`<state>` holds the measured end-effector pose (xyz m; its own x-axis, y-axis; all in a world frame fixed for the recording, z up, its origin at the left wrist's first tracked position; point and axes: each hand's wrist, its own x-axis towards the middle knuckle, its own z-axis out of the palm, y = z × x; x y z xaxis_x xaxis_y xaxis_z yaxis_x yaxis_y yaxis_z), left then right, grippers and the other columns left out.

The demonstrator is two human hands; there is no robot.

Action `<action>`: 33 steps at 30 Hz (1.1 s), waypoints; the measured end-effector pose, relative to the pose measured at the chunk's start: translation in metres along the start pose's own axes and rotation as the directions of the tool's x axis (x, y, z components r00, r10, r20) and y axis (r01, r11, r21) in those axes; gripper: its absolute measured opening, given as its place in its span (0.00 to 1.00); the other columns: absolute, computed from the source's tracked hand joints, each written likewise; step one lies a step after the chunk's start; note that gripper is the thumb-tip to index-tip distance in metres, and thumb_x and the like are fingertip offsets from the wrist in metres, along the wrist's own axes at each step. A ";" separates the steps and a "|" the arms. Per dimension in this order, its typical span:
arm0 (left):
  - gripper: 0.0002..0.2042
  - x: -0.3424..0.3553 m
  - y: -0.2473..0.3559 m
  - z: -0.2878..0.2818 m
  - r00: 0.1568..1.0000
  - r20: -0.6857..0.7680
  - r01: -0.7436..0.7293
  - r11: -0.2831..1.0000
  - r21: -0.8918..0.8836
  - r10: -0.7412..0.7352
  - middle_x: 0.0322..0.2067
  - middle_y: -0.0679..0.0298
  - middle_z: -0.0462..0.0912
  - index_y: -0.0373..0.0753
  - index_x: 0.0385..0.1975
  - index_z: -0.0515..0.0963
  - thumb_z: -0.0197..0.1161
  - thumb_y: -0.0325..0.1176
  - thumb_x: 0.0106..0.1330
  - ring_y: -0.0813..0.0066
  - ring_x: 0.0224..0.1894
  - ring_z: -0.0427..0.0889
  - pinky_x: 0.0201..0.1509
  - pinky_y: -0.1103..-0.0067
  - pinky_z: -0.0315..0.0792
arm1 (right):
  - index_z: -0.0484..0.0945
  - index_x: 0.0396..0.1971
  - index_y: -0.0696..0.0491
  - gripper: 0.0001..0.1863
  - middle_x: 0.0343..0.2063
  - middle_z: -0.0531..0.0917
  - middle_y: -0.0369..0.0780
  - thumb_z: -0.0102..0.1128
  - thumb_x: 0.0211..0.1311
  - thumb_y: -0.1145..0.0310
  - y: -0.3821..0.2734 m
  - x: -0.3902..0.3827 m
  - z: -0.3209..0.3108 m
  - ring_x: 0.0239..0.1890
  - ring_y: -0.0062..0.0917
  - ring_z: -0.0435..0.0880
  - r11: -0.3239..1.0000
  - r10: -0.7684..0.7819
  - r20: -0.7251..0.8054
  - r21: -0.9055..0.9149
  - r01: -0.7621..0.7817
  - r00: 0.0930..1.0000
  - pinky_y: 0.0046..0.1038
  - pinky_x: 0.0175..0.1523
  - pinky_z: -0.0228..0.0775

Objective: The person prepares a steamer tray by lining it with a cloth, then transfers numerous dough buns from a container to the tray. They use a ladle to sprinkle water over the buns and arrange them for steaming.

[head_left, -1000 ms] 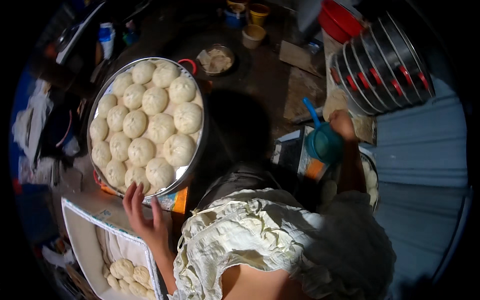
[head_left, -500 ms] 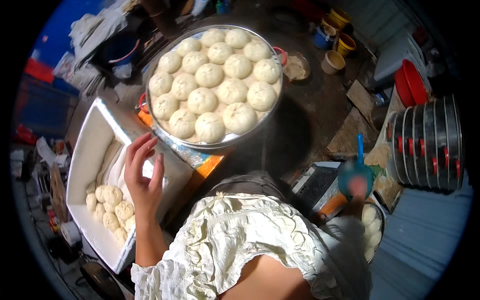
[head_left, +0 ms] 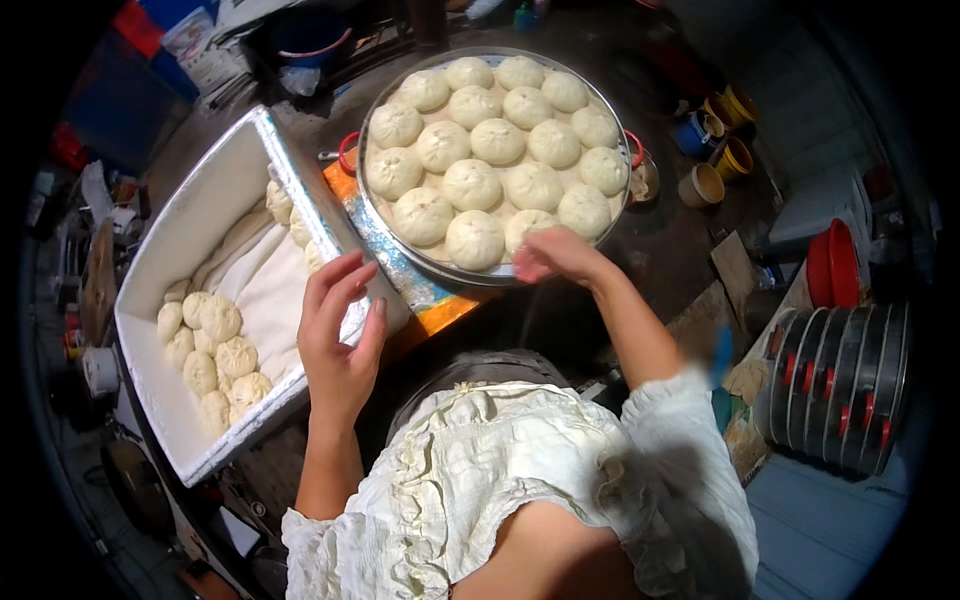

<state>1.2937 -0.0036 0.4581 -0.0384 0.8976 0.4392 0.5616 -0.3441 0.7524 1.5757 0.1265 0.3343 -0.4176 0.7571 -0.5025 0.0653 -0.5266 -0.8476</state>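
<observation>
A round metal steamer tray (head_left: 372,215) with red handles holds several plump white steamed buns (head_left: 472,185). At its near right edge my right hand (head_left: 558,254) is closed, fingers bunched downward against the nearest bun (head_left: 530,226); what lies under the fingertips is hidden. My left hand (head_left: 340,335) is raised beside the right wall of a white foam box (head_left: 190,255). Its fingers are spread and hold nothing. Inside the box, smaller buns (head_left: 236,356) are heaped at the near left, and more (head_left: 280,203) lie along the right wall, partly covered by white cloth (head_left: 262,270).
Stacked steamer tiers (head_left: 835,385) with red handles stand at the right, beside red basins (head_left: 836,262). A blue ladle handle (head_left: 720,355) shows behind my right sleeve. Buckets (head_left: 702,186) stand at the far right. An orange-and-blue board (head_left: 405,290) lies under the tray.
My right hand has left the teal ladle at the lower right and come up to the tray's near edge. My left hand stays raised and open. The view has turned left.
</observation>
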 end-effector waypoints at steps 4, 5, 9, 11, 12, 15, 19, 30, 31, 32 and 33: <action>0.13 -0.012 -0.004 -0.017 0.991 -0.118 0.070 0.997 0.032 -0.066 0.48 0.55 0.73 0.32 0.43 0.76 0.57 0.21 0.57 0.66 0.49 0.74 0.48 0.77 0.71 | 0.78 0.29 0.63 0.14 0.23 0.81 0.41 0.49 0.63 0.67 -0.013 0.051 0.002 0.23 0.20 0.78 0.895 -0.234 -0.019 -0.395 0.207 0.972 0.21 0.30 0.74; 0.13 -0.016 -0.006 -0.021 0.986 -0.144 0.089 0.995 0.034 -0.084 0.48 0.55 0.73 0.32 0.43 0.76 0.57 0.21 0.57 0.66 0.49 0.75 0.48 0.77 0.71 | 0.78 0.28 0.64 0.14 0.23 0.81 0.40 0.49 0.62 0.68 -0.018 0.054 -0.002 0.23 0.20 0.78 0.924 -0.239 -0.073 -0.325 0.204 0.968 0.20 0.30 0.74; 0.14 -0.021 -0.005 -0.020 0.988 -0.108 0.118 0.992 0.040 -0.113 0.51 0.55 0.72 0.32 0.45 0.76 0.56 0.19 0.58 0.69 0.51 0.73 0.51 0.78 0.70 | 0.79 0.31 0.61 0.12 0.26 0.83 0.44 0.51 0.58 0.68 -0.026 0.055 -0.013 0.27 0.26 0.81 0.721 -0.298 0.000 -0.656 0.225 0.955 0.26 0.35 0.73; 0.15 -0.018 0.000 -0.010 0.989 -0.083 0.127 0.992 0.013 -0.125 0.50 0.55 0.72 0.32 0.45 0.76 0.55 0.18 0.57 0.69 0.51 0.73 0.50 0.78 0.71 | 0.79 0.36 0.58 0.12 0.32 0.83 0.46 0.54 0.55 0.67 -0.028 0.057 -0.017 0.31 0.33 0.82 0.560 -0.359 0.086 -0.777 0.288 0.929 0.31 0.41 0.73; 0.15 -0.015 0.002 -0.004 0.993 -0.060 0.105 0.994 0.016 -0.104 0.49 0.55 0.72 0.32 0.45 0.76 0.56 0.18 0.56 0.68 0.51 0.74 0.50 0.77 0.71 | 0.79 0.36 0.58 0.12 0.32 0.83 0.46 0.55 0.55 0.67 -0.029 0.055 -0.019 0.32 0.33 0.82 0.576 -0.440 0.036 -0.755 0.313 0.897 0.31 0.41 0.73; 0.16 -0.003 0.014 0.022 0.987 0.066 0.148 0.987 -0.060 -0.144 0.49 0.55 0.72 0.33 0.45 0.75 0.58 0.19 0.54 0.65 0.50 0.74 0.50 0.76 0.70 | 0.78 0.37 0.58 0.14 0.33 0.82 0.48 0.57 0.53 0.67 -0.038 0.045 -0.037 0.35 0.35 0.82 0.588 -0.580 -0.110 -0.743 0.321 0.807 0.32 0.42 0.72; 0.19 0.020 -0.012 0.079 0.987 0.155 0.035 0.995 0.092 -0.049 0.48 0.52 0.72 0.35 0.46 0.74 0.62 0.23 0.52 0.56 0.51 0.72 0.54 0.72 0.68 | 0.74 0.45 0.57 0.20 0.38 0.78 0.50 0.60 0.49 0.68 -0.031 0.050 -0.080 0.40 0.42 0.78 0.461 -0.645 -0.190 -0.869 0.179 0.740 0.36 0.47 0.70; 0.38 0.128 -0.138 0.246 0.945 0.214 0.010 0.675 0.737 -0.247 0.54 0.57 0.66 0.55 0.56 0.68 0.74 0.41 0.39 0.56 0.60 0.61 0.51 0.57 0.69 | 0.70 0.49 0.46 0.30 0.51 0.66 0.44 0.69 0.43 0.56 -0.045 0.099 -0.017 0.57 0.42 0.62 0.124 -0.480 -0.215 -0.976 -0.177 0.850 0.46 0.51 0.66; 0.37 0.132 -0.127 0.247 0.939 0.213 0.031 0.682 0.730 -0.271 0.53 0.58 0.66 0.54 0.55 0.69 0.74 0.41 0.38 0.56 0.60 0.62 0.50 0.57 0.69 | 0.70 0.50 0.47 0.31 0.52 0.66 0.45 0.68 0.43 0.56 -0.044 0.098 -0.016 0.57 0.42 0.62 0.117 -0.467 -0.224 -0.975 -0.191 0.856 0.45 0.51 0.66; 0.36 0.133 -0.118 0.245 0.932 0.206 0.058 0.685 0.726 -0.298 0.53 0.58 0.66 0.54 0.55 0.70 0.74 0.41 0.38 0.56 0.59 0.62 0.50 0.56 0.69 | 0.70 0.50 0.47 0.31 0.52 0.66 0.45 0.68 0.43 0.57 -0.042 0.096 -0.016 0.58 0.42 0.62 0.108 -0.454 -0.225 -0.974 -0.198 0.862 0.44 0.51 0.66; 0.35 0.132 -0.115 0.245 0.929 0.207 0.066 0.690 0.720 -0.305 0.52 0.58 0.67 0.53 0.53 0.71 0.74 0.41 0.39 0.56 0.58 0.63 0.50 0.58 0.69 | 0.72 0.47 0.48 0.29 0.51 0.67 0.44 0.68 0.43 0.58 -0.040 0.094 -0.020 0.57 0.41 0.62 0.151 -0.480 -0.205 -0.977 -0.150 0.853 0.44 0.50 0.67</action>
<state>1.4269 0.2220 0.3091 -0.0359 0.9964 0.0767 0.9806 0.0203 0.1949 1.5519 0.2261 0.3174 -0.2019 0.9777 -0.0572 0.9580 0.1850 -0.2194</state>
